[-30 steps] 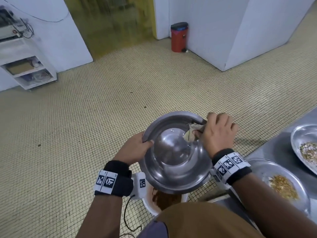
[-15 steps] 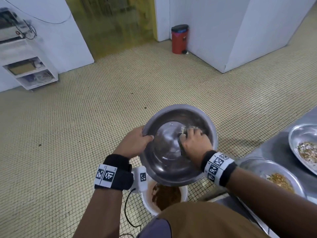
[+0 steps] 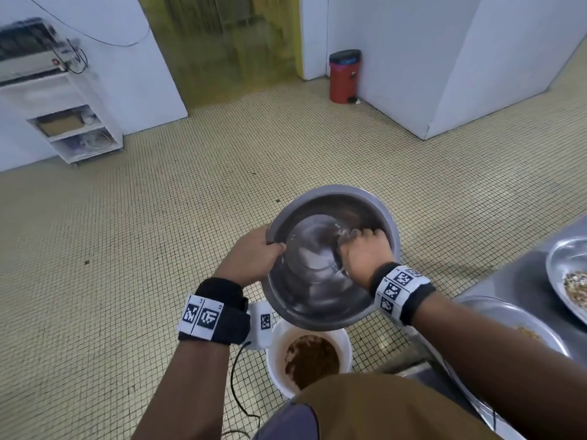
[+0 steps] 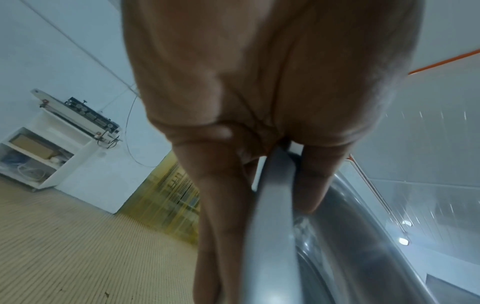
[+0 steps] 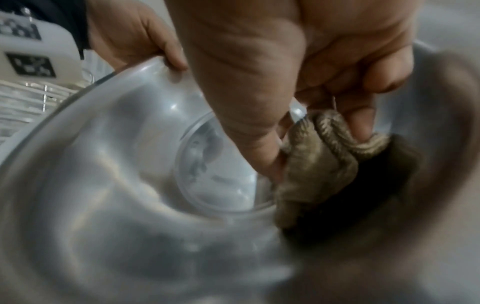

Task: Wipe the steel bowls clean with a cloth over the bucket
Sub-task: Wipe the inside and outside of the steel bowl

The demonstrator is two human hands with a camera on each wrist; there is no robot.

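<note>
Now left hand (image 3: 252,260) grips steel bowl (image 3: 317,300) rim, thumb inside, fingers outside. Right hand (image 3: 363,254) clenches brown cloth (image 5: 319,162) against bowl's inner wall. Bucket (image 3: 276,369) directly below hands.

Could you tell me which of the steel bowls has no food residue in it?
The steel bowl held over the bucket; both on the counter hold crumbs.

Both forearms extended forward, each wrist banded with a black strap bearing printed markers; left hand (image 3: 251,258) clamped on the bowl (image 3: 320,300) rim, thumb inside, fingers outside; right hand (image 3: 365,254) inside the bowl, knuckles up, fingers (image 5: 361,121) and thumb pinching a bunched cloth (image 5: 311,164) against the steel.
</note>
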